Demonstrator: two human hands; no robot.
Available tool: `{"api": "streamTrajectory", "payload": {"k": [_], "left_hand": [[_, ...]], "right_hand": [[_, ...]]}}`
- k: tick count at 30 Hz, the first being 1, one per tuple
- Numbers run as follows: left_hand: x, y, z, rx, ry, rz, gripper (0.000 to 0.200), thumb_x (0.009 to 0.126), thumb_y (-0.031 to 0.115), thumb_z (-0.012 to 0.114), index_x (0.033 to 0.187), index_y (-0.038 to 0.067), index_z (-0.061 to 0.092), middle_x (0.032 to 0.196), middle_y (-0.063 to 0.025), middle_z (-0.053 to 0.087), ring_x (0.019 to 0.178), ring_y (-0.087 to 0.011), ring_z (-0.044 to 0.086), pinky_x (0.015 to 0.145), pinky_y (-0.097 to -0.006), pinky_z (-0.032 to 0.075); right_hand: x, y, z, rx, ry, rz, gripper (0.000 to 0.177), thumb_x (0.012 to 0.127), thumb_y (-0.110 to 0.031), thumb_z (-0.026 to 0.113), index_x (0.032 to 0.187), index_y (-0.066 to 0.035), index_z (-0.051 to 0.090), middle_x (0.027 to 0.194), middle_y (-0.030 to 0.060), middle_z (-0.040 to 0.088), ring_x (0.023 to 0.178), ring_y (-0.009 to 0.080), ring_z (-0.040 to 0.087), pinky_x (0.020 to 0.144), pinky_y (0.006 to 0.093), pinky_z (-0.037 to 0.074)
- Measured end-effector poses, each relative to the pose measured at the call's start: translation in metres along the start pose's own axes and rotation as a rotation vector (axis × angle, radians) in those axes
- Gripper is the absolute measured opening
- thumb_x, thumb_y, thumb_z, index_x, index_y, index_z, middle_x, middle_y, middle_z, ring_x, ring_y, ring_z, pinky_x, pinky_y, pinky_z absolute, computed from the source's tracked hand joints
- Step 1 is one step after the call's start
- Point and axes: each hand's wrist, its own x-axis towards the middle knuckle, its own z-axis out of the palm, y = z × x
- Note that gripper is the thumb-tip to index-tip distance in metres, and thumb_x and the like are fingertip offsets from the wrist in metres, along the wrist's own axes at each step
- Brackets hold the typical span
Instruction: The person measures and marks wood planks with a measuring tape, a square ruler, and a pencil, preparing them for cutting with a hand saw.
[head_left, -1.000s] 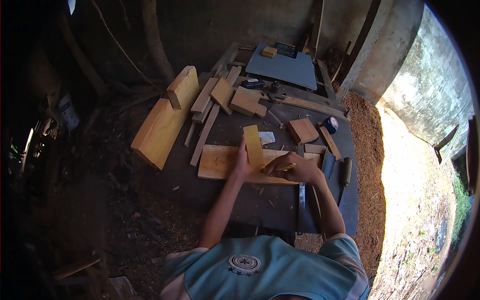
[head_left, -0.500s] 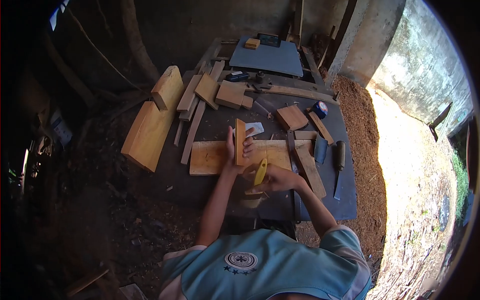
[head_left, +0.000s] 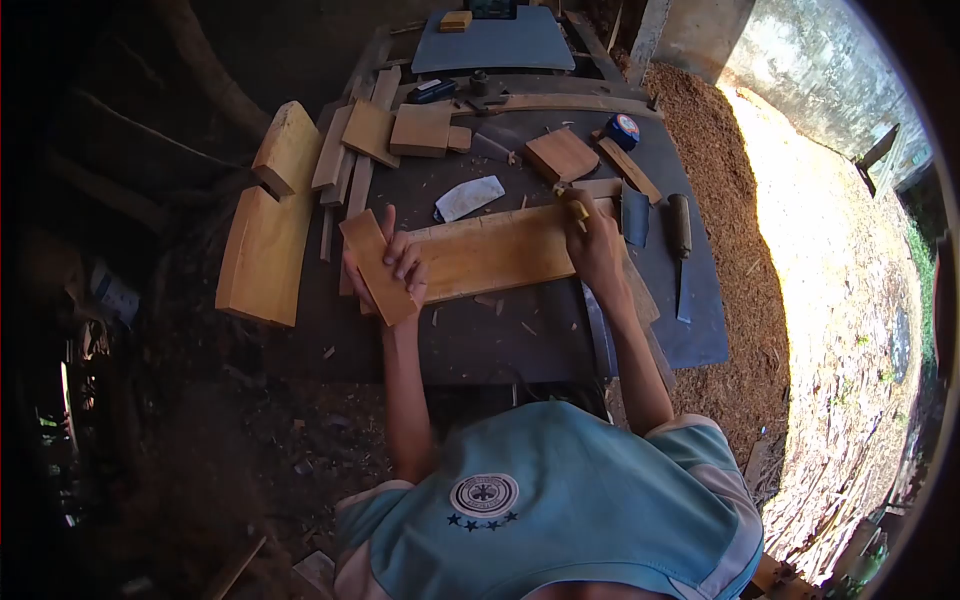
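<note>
A small flat wooden board (head_left: 375, 262) is gripped in my left hand (head_left: 407, 262), tilted, with its broad face up. My right hand (head_left: 598, 245) is closed around a yellow-handled brush (head_left: 576, 209) over the right end of a long plank (head_left: 490, 255). My fingers hide much of the brush, and its bristles are hard to make out. The plank lies across the worktable (head_left: 470, 345), with its left end beside my left hand. Behind it rests a crumpled whitish sheet (head_left: 470, 197).
Wood blocks (head_left: 420, 130) and strips lie at the back left, near a large notched timber (head_left: 265, 245). On the right are a reddish block (head_left: 570, 155), a tape measure (head_left: 621, 130), dark sandpaper-like sheet (head_left: 635, 215) and a wooden-handled blade (head_left: 681, 240). Sawdust (head_left: 715, 230) covers the ground beside the table.
My left hand has moved left with the board, which went from upright to tilted flat. My right hand has carried the brush away from the board, forward and right. The view has tipped down.
</note>
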Motion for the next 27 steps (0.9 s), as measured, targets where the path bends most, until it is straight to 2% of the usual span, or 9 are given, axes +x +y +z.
{"api": "streamTrajectory", "payload": {"k": [3, 6, 9, 13, 16, 19, 22, 25, 27], "left_hand": [[-0.025, 0.032, 0.021, 0.151, 0.108, -0.017, 0.081, 0.084, 0.055, 0.048, 0.136, -0.001, 0.023, 0.073, 0.0006, 0.039, 0.057, -0.0092, 0.038, 0.042, -0.0225, 0.035], [-0.053, 0.054, 0.036, 0.362, 0.183, 0.017, 0.08, 0.085, 0.053, 0.047, 0.137, -0.001, 0.019, 0.074, -0.0011, 0.04, 0.055, -0.0103, 0.039, 0.042, -0.024, 0.035], [-0.084, 0.063, 0.06, 0.33, 0.086, 0.12, 0.078, 0.086, 0.052, 0.047, 0.137, 0.0, 0.018, 0.074, -0.0035, 0.041, 0.055, -0.012, 0.04, 0.043, -0.0259, 0.036], [-0.111, 0.081, 0.076, 0.404, 0.001, 0.225, 0.077, 0.085, 0.051, 0.049, 0.136, 0.001, 0.021, 0.076, -0.0051, 0.042, 0.057, -0.0138, 0.041, 0.045, -0.0276, 0.037], [-0.122, 0.082, 0.087, 0.558, 0.031, 0.265, 0.078, 0.083, 0.049, 0.054, 0.135, 0.001, 0.024, 0.08, -0.0047, 0.042, 0.062, -0.0142, 0.042, 0.048, -0.0286, 0.039], [-0.102, 0.08, 0.092, 0.843, 0.125, 0.207, 0.077, 0.08, 0.044, 0.06, 0.134, 0.0, 0.027, 0.086, -0.0054, 0.045, 0.069, -0.0139, 0.044, 0.056, -0.029, 0.041], [-0.088, 0.071, 0.09, 1.241, 0.266, 0.032, 0.073, 0.077, 0.039, 0.066, 0.131, 0.0, 0.035, 0.094, -0.0072, 0.049, 0.078, -0.014, 0.048, 0.065, -0.0272, 0.043], [-0.055, 0.055, 0.09, 1.567, 0.186, -0.259, 0.066, 0.073, 0.029, 0.071, 0.127, 0.002, 0.044, 0.103, -0.0086, 0.051, 0.089, -0.0166, 0.052, 0.075, -0.0276, 0.043], [-0.021, 0.024, 0.089, 1.917, 0.024, -0.372, 0.06, 0.072, 0.025, 0.071, 0.124, 0.004, 0.048, 0.107, -0.0094, 0.053, 0.094, -0.0189, 0.054, 0.08, -0.0306, 0.043]], "right_hand": [[-0.003, -0.028, 0.027, 0.114, -0.53, -0.274, 0.024, 0.081, -0.005, 0.053, 0.103, -0.001, 0.047, 0.083, 0.0242, 0.057, 0.076, 0.0406, 0.056, 0.064, 0.0436, 0.046], [0.01, -0.059, 0.05, 0.323, -0.42, -0.151, 0.02, 0.083, -0.006, 0.053, 0.101, -0.003, 0.048, 0.082, 0.0188, 0.06, 0.079, 0.0351, 0.06, 0.068, 0.0403, 0.046], [0.021, -0.062, 0.081, 0.015, -0.454, -0.148, 0.016, 0.084, -0.009, 0.053, 0.098, -0.003, 0.049, 0.082, 0.0177, 0.06, 0.077, 0.0358, 0.059, 0.067, 0.0412, 0.045], [0.015, -0.063, 0.104, 0.356, -0.504, -0.266, 0.021, 0.084, -0.01, 0.053, 0.103, -0.003, 0.049, 0.081, 0.0173, 0.06, 0.079, 0.0356, 0.06, 0.067, 0.0407, 0.047], [0.003, -0.067, 0.102, 0.026, -0.625, -0.45, 0.02, 0.086, -0.013, 0.053, 0.104, -0.004, 0.05, 0.083, 0.0144, 0.061, 0.079, 0.0297, 0.062, 0.07, 0.038, 0.05], [0.005, -0.073, 0.086, 0.919, -0.736, 0.208, 0.024, 0.086, -0.015, 0.055, 0.105, -0.002, 0.051, 0.094, 0.0111, 0.062, 0.083, 0.0228, 0.063, 0.071, 0.0342, 0.053], [0.018, -0.022, 0.11, 0.905, -0.205, 0.264, 0.029, 0.089, -0.022, 0.055, 0.11, -0.003, 0.049, 0.1, 0.0118, 0.06, 0.081, 0.016, 0.063, 0.068, 0.0288, 0.054], [0.007, -0.005, 0.079, 0.803, -0.32, 0.603, 0.031, 0.089, -0.02, 0.054, 0.111, 0.001, 0.049, 0.097, 0.0129, 0.062, 0.081, 0.0161, 0.063, 0.065, 0.0265, 0.054], [0.005, -0.009, 0.044, 0.647, -0.505, 0.576, 0.03, 0.09, -0.02, 0.053, 0.109, 0.003, 0.051, 0.093, 0.013, 0.063, 0.08, 0.0163, 0.064, 0.066, 0.0262, 0.053]]}}
